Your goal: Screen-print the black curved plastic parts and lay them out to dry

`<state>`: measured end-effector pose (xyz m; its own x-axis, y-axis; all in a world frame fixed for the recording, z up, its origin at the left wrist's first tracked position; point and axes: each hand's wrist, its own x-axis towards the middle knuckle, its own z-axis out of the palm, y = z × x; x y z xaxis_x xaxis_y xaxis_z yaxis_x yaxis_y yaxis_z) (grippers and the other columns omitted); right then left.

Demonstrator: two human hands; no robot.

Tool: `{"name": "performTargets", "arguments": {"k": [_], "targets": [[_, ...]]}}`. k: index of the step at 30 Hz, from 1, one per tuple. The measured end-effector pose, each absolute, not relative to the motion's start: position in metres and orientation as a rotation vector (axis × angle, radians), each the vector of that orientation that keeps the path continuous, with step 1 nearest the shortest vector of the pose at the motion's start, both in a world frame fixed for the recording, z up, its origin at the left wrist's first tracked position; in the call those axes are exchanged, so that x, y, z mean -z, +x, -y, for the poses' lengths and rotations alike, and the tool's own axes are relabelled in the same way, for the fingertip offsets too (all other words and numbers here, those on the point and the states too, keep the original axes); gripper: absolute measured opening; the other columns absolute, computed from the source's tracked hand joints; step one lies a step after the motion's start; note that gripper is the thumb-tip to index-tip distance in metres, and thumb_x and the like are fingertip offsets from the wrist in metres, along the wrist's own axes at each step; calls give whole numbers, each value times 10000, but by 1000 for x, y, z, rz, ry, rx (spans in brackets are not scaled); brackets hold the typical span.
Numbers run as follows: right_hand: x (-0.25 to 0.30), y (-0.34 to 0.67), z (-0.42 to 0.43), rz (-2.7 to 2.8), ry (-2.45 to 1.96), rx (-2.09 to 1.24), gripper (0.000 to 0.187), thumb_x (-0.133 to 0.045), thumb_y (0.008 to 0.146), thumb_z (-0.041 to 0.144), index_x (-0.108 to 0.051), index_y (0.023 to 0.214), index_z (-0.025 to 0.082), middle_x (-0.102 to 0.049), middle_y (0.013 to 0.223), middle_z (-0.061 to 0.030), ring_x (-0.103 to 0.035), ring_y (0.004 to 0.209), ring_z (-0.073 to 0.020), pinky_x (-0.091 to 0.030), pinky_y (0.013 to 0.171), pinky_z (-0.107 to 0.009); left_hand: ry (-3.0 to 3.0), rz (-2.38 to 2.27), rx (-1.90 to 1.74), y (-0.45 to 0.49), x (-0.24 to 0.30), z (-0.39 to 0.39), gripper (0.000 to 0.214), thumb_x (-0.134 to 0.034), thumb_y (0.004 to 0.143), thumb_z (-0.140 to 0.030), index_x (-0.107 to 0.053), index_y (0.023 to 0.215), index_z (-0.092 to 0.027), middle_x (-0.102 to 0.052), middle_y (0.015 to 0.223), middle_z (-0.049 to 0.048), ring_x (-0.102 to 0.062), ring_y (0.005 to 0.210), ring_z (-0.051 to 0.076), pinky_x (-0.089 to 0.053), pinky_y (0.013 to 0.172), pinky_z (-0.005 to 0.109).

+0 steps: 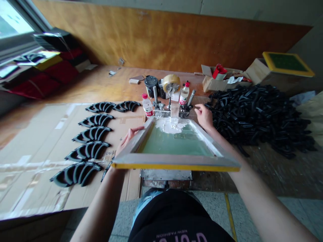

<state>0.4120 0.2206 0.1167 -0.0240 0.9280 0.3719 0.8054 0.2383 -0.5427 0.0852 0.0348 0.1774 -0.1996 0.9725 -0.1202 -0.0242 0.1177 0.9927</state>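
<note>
At the clock's middle, a grey-edged screen (174, 158) sits | 12 o'clock on it: white goo (170, 127) | 9 o'clock: left hand (124, 142), fingers touch screen's side, can't tell how closed they are | 2 o'clock: right hand (204, 116), fingers half bent, nothing seen inside | 3 o'clock: black heap (259, 119)

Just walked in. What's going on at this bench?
Someone is at a framed screen with white paste at its far end. Their left hand is at the frame's left side; its grip is partly hidden. Their right hand is beyond the right side, beside a heap of black parts. Fanned curved parts lie on cardboard to the left.
</note>
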Motion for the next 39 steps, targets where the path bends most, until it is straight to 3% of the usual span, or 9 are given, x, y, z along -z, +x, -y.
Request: {"name": "performTargets", "arguments": {"k": [4, 9, 13, 15, 22, 28, 32, 35, 39], "targets": [[-71, 420, -182, 1883, -1681, -460, 199, -531, 911, 269, -650, 1031, 164, -696, 872, -80, -625, 798, -218, -481, 752, -330, 981, -1296, -1471, 100, -194, -69, 559, -559, 816, -622, -630, 1167, -192, -680, 1086, 89, -652, 958, 215, -552, 717, 301], [-38, 379, -132, 2330, -1315, -472, 301, -720, 811, 227, -655, 1104, 207, -677, 1013, -62, -586, 996, -221, -452, 910, -379, 830, -1341, -1582, 115, -176, -72, 560, -526, 845, -621, -582, 1209, -199, -692, 1006, 78, -656, 833, 168, -534, 642, 262], [-68, 356, -113, 2489, -1180, -418, 72, -676, 865, 226, -703, 930, 211, -648, 920, -54, -552, 966, -223, -443, 905, -382, 715, -1359, -1192, 130, -129, -26, 635, -538, 824, -668, -603, 1213, -171, -714, 1009, 121, -672, 803, 181, -521, 620, 264], [-88, 337, -97, 2545, -1024, -407, 73, -660, 882, 254, -704, 920, 210, -636, 883, -59, -542, 942, -230, -445, 887, -376, 608, -1298, -1001, 140, -108, 3, 674, -537, 806, -699, -608, 1207, -162, -719, 1019, 141, -682, 802, 200, -521, 607, 281], [-87, 231, -42, 2741, -434, -481, 232, -545, 956, 363, -697, 1061, 223, -659, 929, -75, -555, 956, -231, -457, 848, -354, 145, -1513, -1438, 113, -57, 76, 555, -601, 736, -705, -602, 799, -154, -683, 782, 69, -609, 622, 132, -454, 523, 228], [-30, 141, -61, 2842, -734, -669, 228, -590, 932, 310, -693, 1126, 251, -704, 976, -69, -642, 932, -196, -488, 834, -295, 18, -1992, -1314, 25, -1, 129, 654, -396, 791, -739, -628, 792, -127, -708, 835, 146, -617, 604, 156, -478, 538, 271], [-5, 102, -67, 2924, -963, -735, 241, -587, 926, 336, -699, 1108, 223, -705, 1008, -97, -669, 917, -201, -502, 791, -288, 14, -2019, -1188, -6, 22, 139, 534, -435, 821, -662, -595, 759, -156, -680, 655, 114, -583, 479, 174, -452, 482, 293], [2, 85, -65, 2905, -1063, -730, 267, -579, 926, 346, -702, 1078, 164, -679, 1058, -145, -657, 971, -222, -496, 848, -312, 50, -2012, -1111, -17, 32, 137, 471, -431, 854, -619, -591, 773, -183, -666, 595, 95, -597, 466, 199, -458, 475, 304], [1, 73, -67, 2921, -1120, -755, 364, -602, 908, 354, -636, 1209, 152, -600, 1188, -162, -598, 1107, -247, -458, 949, -337, 47, -2015, -1030, -25, 42, 134, 457, -381, 904, -559, -597, 794, -171, -662, 568, 96, -602, 451, 202, -459, 459, 296]]}}
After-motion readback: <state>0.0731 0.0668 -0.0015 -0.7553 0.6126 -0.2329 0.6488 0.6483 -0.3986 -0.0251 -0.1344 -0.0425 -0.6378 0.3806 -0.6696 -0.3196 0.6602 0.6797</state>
